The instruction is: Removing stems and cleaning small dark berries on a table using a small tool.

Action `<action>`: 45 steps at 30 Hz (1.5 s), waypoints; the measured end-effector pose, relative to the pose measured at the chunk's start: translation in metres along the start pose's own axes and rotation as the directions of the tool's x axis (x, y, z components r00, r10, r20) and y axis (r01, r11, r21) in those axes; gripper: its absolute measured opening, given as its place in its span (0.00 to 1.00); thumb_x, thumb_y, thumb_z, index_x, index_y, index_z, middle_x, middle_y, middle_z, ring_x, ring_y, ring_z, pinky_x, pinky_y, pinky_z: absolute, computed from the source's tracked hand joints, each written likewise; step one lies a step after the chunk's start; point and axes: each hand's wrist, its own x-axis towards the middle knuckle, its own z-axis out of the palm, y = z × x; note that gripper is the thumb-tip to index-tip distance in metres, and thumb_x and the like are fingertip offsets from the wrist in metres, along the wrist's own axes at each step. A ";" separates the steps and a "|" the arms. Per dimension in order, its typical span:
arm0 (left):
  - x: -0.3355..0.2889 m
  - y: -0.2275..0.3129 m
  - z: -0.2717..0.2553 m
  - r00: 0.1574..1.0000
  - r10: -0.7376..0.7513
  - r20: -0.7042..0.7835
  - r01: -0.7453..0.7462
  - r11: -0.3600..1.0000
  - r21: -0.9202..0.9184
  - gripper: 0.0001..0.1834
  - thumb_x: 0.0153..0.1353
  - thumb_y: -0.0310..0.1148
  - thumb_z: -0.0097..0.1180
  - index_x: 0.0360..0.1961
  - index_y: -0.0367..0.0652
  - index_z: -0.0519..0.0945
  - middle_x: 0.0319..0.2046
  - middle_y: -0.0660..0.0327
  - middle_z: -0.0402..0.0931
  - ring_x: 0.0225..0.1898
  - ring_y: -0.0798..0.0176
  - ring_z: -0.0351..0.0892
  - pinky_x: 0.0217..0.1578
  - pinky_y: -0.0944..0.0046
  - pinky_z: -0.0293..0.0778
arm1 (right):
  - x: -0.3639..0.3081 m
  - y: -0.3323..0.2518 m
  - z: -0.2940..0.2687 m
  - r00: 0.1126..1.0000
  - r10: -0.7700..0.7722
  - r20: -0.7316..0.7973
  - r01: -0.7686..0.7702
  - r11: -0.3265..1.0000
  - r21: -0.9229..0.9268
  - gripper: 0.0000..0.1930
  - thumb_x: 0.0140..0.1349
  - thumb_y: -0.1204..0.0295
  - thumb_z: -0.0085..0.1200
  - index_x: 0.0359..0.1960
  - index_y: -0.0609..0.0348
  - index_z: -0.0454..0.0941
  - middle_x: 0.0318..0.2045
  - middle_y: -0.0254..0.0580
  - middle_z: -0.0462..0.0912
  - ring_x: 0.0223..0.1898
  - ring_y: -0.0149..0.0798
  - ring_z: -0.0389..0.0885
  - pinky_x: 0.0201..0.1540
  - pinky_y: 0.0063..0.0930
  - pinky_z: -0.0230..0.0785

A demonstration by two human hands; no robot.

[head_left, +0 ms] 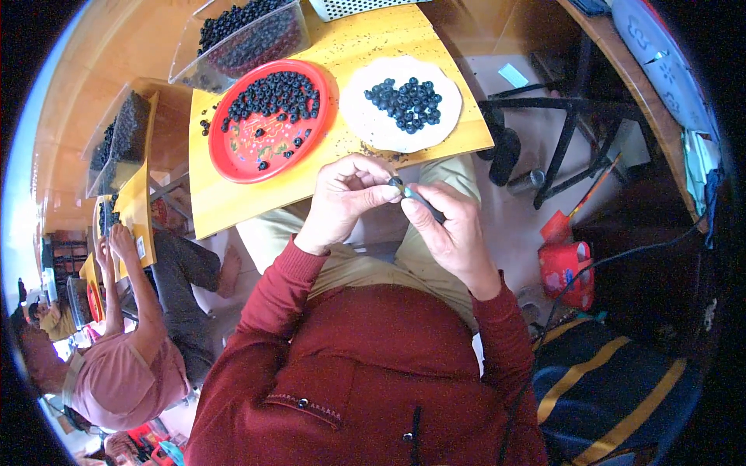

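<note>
My left hand (353, 190) pinches a small round dark bead-like piece (396, 182) between thumb and fingertips, over my lap just in front of the table edge. Close against it, my right hand (447, 225) is closed on a small teal-coloured tool (412, 192), mostly hidden by the fingers. Beyond my hands, a white scalloped plate (361, 128) carries a heap of similar dark round pieces (412, 101). To its left is a red round tray (233, 167), with many more at its far side and a few scattered nearer me.
A clear plastic bin (186, 66) full of dark pieces stands at the table's far left, beside a white perforated basket (350, 8). Dark crumbs dot the yellow table (217, 213). At left, another person (124, 373) works at a similar table. A red bag (567, 272) sits at right.
</note>
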 end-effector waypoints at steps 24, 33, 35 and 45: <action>-0.015 0.012 0.023 0.994 0.055 0.096 -0.051 0.998 -0.041 0.12 0.56 0.18 0.63 0.29 0.41 0.70 0.30 0.55 0.77 0.33 0.63 0.79 0.36 0.65 0.76 | -0.018 -0.018 -0.013 0.998 -0.045 -0.043 0.045 0.999 0.000 0.12 0.61 0.67 0.61 0.37 0.66 0.83 0.24 0.49 0.78 0.24 0.48 0.78 0.27 0.37 0.68; -0.020 0.013 0.028 0.996 0.010 0.094 -0.002 0.997 -0.083 0.13 0.56 0.18 0.64 0.28 0.42 0.70 0.30 0.54 0.77 0.33 0.62 0.79 0.35 0.66 0.76 | -0.028 -0.017 -0.016 0.998 -0.039 -0.058 0.039 0.999 0.003 0.11 0.61 0.68 0.61 0.37 0.65 0.83 0.25 0.50 0.79 0.25 0.48 0.80 0.28 0.37 0.69; -0.021 0.012 0.026 0.986 0.031 0.164 -0.005 0.987 -0.161 0.14 0.55 0.19 0.65 0.27 0.43 0.69 0.29 0.53 0.77 0.32 0.61 0.80 0.33 0.67 0.75 | -0.030 -0.008 -0.015 0.982 -0.102 -0.157 0.090 0.993 -0.082 0.11 0.62 0.68 0.60 0.37 0.66 0.83 0.26 0.50 0.80 0.26 0.48 0.80 0.30 0.37 0.70; -0.017 0.024 0.032 0.987 0.028 0.160 -0.017 0.997 -0.069 0.14 0.53 0.17 0.66 0.30 0.42 0.72 0.32 0.54 0.79 0.34 0.62 0.80 0.36 0.65 0.78 | -0.039 0.011 -0.044 0.969 0.091 -0.229 -0.087 0.996 0.025 0.14 0.67 0.69 0.56 0.45 0.70 0.80 0.29 0.40 0.80 0.31 0.28 0.75 0.37 0.23 0.67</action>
